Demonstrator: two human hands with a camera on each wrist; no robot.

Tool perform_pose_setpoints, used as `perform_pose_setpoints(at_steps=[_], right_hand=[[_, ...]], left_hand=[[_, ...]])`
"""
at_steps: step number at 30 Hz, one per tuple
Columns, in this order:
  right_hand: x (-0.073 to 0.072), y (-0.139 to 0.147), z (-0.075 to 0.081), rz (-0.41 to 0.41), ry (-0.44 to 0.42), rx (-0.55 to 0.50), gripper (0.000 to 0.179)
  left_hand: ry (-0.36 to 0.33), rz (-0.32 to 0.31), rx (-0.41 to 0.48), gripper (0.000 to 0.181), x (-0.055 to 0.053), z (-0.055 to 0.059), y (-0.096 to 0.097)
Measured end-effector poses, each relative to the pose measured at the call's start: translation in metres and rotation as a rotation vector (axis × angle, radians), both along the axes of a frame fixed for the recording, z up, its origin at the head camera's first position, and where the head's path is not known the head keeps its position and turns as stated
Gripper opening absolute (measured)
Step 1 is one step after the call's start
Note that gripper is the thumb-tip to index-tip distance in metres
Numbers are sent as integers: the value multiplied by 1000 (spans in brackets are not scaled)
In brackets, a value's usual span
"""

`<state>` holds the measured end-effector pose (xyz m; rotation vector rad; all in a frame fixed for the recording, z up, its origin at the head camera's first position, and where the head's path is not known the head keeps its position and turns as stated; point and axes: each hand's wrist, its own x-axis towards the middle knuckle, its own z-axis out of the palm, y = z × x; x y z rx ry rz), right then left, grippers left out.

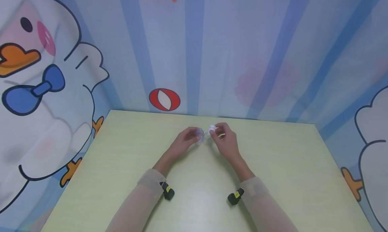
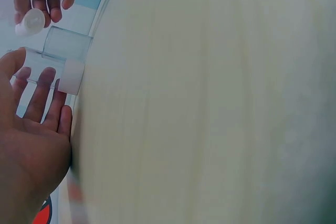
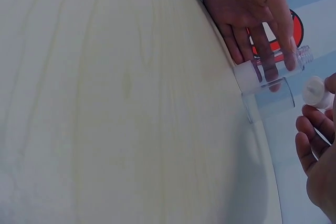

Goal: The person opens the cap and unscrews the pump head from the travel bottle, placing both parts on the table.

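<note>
My left hand (image 1: 185, 138) holds a clear, small bottle (image 3: 286, 67) between thumb and fingers. The bottle has a white base (image 2: 72, 76) low by the table, and its threaded neck (image 3: 304, 55) is uncovered at the top. Thumb and fingers of my right hand (image 1: 225, 141) pinch a white bottle top (image 3: 315, 93), apart from the neck and to its right. Between the hands a clear, cup-like cover (image 2: 68, 44) stands on the table close beside the bottle, overlapping it in both wrist views.
The pale wooden table (image 1: 197, 198) ends at a back edge just beyond the hands. Behind it hangs a blue striped cloth (image 1: 218, 56) with printed cartoon birds and a red ball. Each sleeve carries a small black device (image 1: 235, 197) at the wrist.
</note>
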<state>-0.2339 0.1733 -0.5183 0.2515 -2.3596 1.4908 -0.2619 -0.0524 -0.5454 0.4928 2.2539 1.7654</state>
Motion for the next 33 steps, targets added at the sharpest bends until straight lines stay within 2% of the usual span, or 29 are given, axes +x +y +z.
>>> perform_pose_setpoints(at_steps=[24, 33], right_hand=[[2, 9, -9, -24, -60, 2, 28], [3, 12, -13, -30, -77, 11, 28]], left_hand=[[1, 10, 1, 44, 0, 0, 1], [2, 10, -23, 46, 1, 1, 0]])
